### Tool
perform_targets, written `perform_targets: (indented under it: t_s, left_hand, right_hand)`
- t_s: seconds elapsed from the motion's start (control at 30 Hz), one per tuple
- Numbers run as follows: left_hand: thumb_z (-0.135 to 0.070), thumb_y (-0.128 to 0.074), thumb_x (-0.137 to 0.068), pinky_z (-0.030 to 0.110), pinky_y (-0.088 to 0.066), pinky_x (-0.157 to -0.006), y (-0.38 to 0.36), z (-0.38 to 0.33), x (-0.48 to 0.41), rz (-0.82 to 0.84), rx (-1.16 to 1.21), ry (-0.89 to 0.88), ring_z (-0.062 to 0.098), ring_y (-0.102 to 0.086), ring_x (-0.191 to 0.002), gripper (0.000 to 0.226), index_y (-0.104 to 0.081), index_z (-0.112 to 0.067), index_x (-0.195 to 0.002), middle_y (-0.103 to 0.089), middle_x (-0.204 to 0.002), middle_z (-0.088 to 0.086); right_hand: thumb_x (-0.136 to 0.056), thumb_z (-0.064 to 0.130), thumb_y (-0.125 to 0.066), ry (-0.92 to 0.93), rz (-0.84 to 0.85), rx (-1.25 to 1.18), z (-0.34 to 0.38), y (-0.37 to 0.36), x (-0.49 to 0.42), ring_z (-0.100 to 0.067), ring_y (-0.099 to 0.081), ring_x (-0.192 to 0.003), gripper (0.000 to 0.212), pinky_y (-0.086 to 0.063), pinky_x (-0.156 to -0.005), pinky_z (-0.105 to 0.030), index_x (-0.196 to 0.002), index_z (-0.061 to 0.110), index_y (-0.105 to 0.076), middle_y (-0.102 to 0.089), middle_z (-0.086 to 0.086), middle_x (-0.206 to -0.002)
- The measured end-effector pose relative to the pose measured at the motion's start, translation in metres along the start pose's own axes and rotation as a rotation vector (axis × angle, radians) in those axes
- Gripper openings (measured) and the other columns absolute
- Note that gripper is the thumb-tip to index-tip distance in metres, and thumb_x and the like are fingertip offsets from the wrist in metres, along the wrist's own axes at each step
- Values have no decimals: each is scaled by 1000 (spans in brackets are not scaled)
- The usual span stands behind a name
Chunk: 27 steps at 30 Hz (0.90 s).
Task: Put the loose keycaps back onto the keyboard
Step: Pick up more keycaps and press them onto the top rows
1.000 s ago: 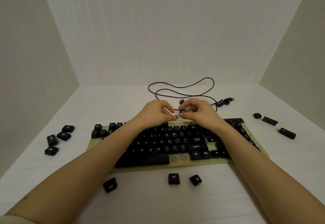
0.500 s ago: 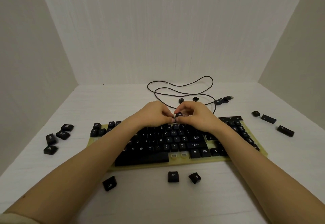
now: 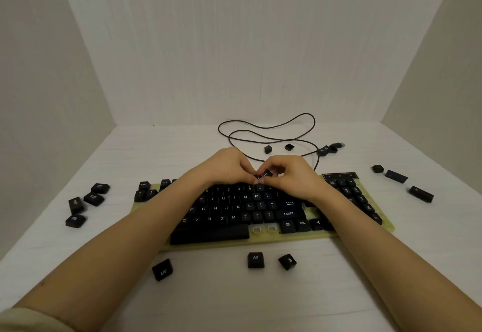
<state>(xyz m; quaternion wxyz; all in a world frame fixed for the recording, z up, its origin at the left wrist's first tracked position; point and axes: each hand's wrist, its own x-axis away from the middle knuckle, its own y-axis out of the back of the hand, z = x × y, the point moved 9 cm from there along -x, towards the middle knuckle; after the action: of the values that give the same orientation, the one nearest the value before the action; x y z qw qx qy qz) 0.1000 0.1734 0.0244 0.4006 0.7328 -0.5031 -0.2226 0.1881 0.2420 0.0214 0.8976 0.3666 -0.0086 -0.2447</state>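
Note:
A black keyboard (image 3: 242,210) on a pale yellow base lies across the white table. Both hands meet over its top row. My left hand (image 3: 229,166) and my right hand (image 3: 288,175) pinch one small black keycap (image 3: 264,175) between their fingertips, just above the function-key row. Two bare switch sockets (image 3: 263,229) show right of the space bar. Loose keycaps lie in front: two marked ALT (image 3: 255,260) (image 3: 162,270) and one more (image 3: 287,261).
Several loose keycaps (image 3: 86,205) sit at the left, three longer ones (image 3: 401,181) at the right, and two (image 3: 277,148) behind the keyboard near the coiled black cable (image 3: 266,133) and its USB plug (image 3: 331,148). White walls enclose the table on three sides.
Both hands have drawn closer together and lowered slightly toward the top row, still holding the keycap between the fingertips.

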Motion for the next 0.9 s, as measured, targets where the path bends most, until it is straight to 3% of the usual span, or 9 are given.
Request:
perform_targets:
  t_s: [0.1,0.17,0.27,0.33,0.43,0.57,0.73,0.9]
  left_hand:
    - [-26,-66,-82,29,-47,-87,1,5,0,1,47,17,13,-61,-95,17,-74,-21,-96,-71,-99,-1]
    - [-24,-63,-85,25,-46,-89,0,5,-1,-16,62,11,11,-61,-99,18,-72,-23,-100,-70,-101,-3]
    - [-26,-63,-85,25,-46,-87,-2,3,-3,-26,66,14,11,-61,-97,15,-72,-22,-96,-67,-90,-6]
    - [-26,-64,-85,24,-46,-84,-4,3,-5,-27,68,28,11,-60,-95,13,-72,-21,-92,-66,-87,-7]
    - [-25,-64,-84,25,-46,-84,-6,1,-8,-20,63,38,11,-60,-95,13,-73,-20,-92,-68,-91,-4]
    - [-24,-62,-86,25,-46,-84,-8,-1,-8,-24,114,44,12,-59,-92,18,-73,-19,-99,-70,-98,0]
    - [-26,-64,-84,20,-38,-58,-8,-1,-8,-34,141,57,8,-50,-64,17,-74,-13,-86,-59,-67,-2]
    - [-27,-64,-85,22,-44,-70,-8,-2,-10,-38,158,46,9,-55,-77,18,-74,-15,-94,-66,-81,0]
  right_hand:
    - [-74,17,-76,-29,-13,-57,-3,5,-3,-17,-56,-72,15,-47,-72,-25,-86,25,-70,-58,-6,-82]
    - [-77,13,-72,-31,4,-83,-4,7,-4,-19,-64,-80,16,-53,-81,-30,-89,23,-69,-60,-4,-92]
    - [-82,11,-66,-54,15,-116,-7,9,-4,-20,-66,-85,18,-54,-83,-33,-91,27,-67,-66,-6,-91]
    - [-82,14,-67,-78,-27,-104,-10,14,-3,-12,-64,-82,17,-51,-78,-25,-92,29,-67,-68,-5,-88]
    - [-81,21,-69,-105,-51,-36,-12,20,-2,1,-58,-73,13,-44,-70,-16,-94,23,-70,-65,4,-85]
    - [-81,19,-69,-126,57,-53,-15,14,2,12,-53,-55,11,-38,-61,-8,-89,25,-72,-67,11,-79]
    - [-81,13,-69,-114,66,-114,-16,13,2,2,-63,-71,14,-45,-71,-10,-92,22,-71,-71,4,-80]
    - [-79,9,-70,-86,31,-131,-15,16,3,0,-65,-72,12,-48,-70,-9,-81,21,-72,-72,3,-79]
